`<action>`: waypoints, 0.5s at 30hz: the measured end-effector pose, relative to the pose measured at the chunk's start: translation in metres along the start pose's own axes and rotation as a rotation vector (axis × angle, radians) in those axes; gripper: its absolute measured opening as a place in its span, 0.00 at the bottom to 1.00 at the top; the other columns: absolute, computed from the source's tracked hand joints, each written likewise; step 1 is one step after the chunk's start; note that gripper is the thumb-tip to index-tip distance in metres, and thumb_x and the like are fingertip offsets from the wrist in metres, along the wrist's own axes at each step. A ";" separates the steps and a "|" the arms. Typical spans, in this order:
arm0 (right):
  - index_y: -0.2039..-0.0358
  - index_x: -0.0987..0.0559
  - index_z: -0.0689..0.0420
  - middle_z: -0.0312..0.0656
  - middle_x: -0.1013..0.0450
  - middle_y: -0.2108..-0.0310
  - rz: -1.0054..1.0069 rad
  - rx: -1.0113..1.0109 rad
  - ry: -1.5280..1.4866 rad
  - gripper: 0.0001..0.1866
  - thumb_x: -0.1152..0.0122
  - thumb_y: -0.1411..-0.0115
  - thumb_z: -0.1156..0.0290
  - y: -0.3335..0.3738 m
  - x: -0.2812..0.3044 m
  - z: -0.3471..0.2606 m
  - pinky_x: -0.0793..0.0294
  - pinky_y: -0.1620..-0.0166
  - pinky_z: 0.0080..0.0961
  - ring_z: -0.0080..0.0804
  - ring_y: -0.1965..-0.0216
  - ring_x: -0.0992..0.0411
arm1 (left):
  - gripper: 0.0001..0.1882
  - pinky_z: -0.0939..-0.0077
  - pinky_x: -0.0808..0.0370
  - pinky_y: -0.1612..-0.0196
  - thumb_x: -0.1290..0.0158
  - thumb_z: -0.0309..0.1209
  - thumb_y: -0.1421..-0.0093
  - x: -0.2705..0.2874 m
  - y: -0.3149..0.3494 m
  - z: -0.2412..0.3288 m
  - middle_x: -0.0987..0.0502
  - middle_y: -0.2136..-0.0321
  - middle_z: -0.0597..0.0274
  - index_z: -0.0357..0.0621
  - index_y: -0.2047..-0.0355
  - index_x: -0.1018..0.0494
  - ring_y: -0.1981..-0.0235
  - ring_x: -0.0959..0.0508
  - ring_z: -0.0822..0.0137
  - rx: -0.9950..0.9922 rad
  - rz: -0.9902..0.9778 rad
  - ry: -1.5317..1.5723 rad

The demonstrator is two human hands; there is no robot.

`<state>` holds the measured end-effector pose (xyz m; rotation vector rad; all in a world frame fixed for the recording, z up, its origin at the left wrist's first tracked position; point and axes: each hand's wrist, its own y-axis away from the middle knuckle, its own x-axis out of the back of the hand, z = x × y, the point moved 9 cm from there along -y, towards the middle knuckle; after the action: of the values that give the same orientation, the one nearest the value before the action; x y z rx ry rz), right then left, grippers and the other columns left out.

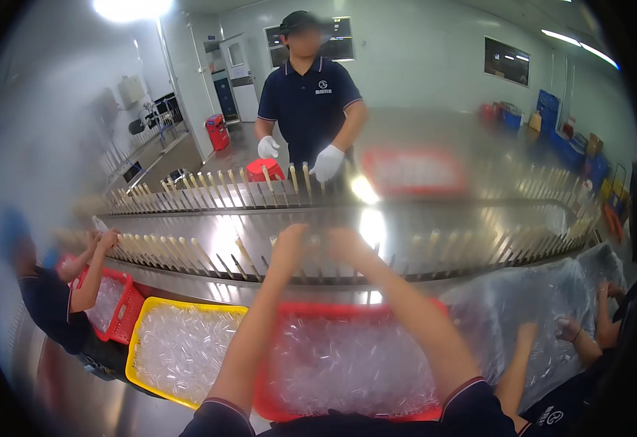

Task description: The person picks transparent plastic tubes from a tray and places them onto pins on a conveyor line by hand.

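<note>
A: Where are the hands rn?

B: Both up at the near row of pegs (187, 255), centre of frame. Left hand (289, 244) and right hand (347, 244) sit side by side on the steel conveyor (435, 240), fingers pointing away at the pegs. They're blurred w/ motion, so can't tell if fingers are spread or pinching anything.

A: How far along does it look?

B: Judging by the near row: pegs left of the hands look capped w/ pale tubes, those lower right of centre look darker, maybe bare, but that part is too smeared to be sure. So partly loaded, plenty left, I'd say.

A: Containers?

B: Red crate (347, 364) right under the forearms, bottom centre, heaped w/ small clear tubes. Yellow crate (180, 349) just left of it, same stuff, also full. Smaller red crate (118, 306) further left, beside a seated person's arm (89, 277) reaching to the pegs. Lower right: big clear plastic bag (522, 313), looks like more tubes, w/ another person's hands on it.

A: Anyone else?

B: Person in a dark polo, white gloves (327, 162), top centre, across the conveyor at the far peg row (209, 189), small red bin (266, 170) by the gloves.
</note>
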<state>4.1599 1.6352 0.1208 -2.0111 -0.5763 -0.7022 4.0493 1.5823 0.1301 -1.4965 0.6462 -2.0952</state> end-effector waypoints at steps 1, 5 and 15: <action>0.69 0.26 0.58 0.49 0.29 0.71 -0.106 -0.064 0.083 0.12 0.42 0.58 0.75 0.000 -0.006 0.025 0.31 0.63 0.32 0.44 0.67 0.30 | 0.27 0.74 0.30 0.68 0.38 0.29 0.67 -0.007 -0.001 0.009 0.28 0.63 0.56 0.40 0.62 0.30 0.74 0.27 0.62 -0.001 0.002 0.074; 0.77 0.25 0.60 0.49 0.29 0.77 -0.132 0.029 0.144 0.05 0.43 0.59 0.77 0.000 0.035 0.011 0.30 0.68 0.32 0.44 0.74 0.29 | 0.25 0.73 0.30 0.70 0.39 0.29 0.66 -0.021 -0.014 0.041 0.27 0.67 0.57 0.40 0.63 0.29 0.78 0.30 0.61 -0.073 0.009 0.193; 0.77 0.24 0.58 0.44 0.28 0.78 -0.122 -0.017 0.276 0.11 0.35 0.66 0.74 0.029 0.101 0.068 0.30 0.67 0.27 0.37 0.73 0.28 | 0.15 0.74 0.29 0.69 0.40 0.29 0.63 -0.112 -0.048 0.096 0.25 0.77 0.54 0.36 0.73 0.26 0.76 0.25 0.59 -0.069 -0.276 -0.047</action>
<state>4.2695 1.6926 0.1415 -1.8634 -0.5326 -1.0416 4.1679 1.6808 0.1068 -1.7534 0.5243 -2.2512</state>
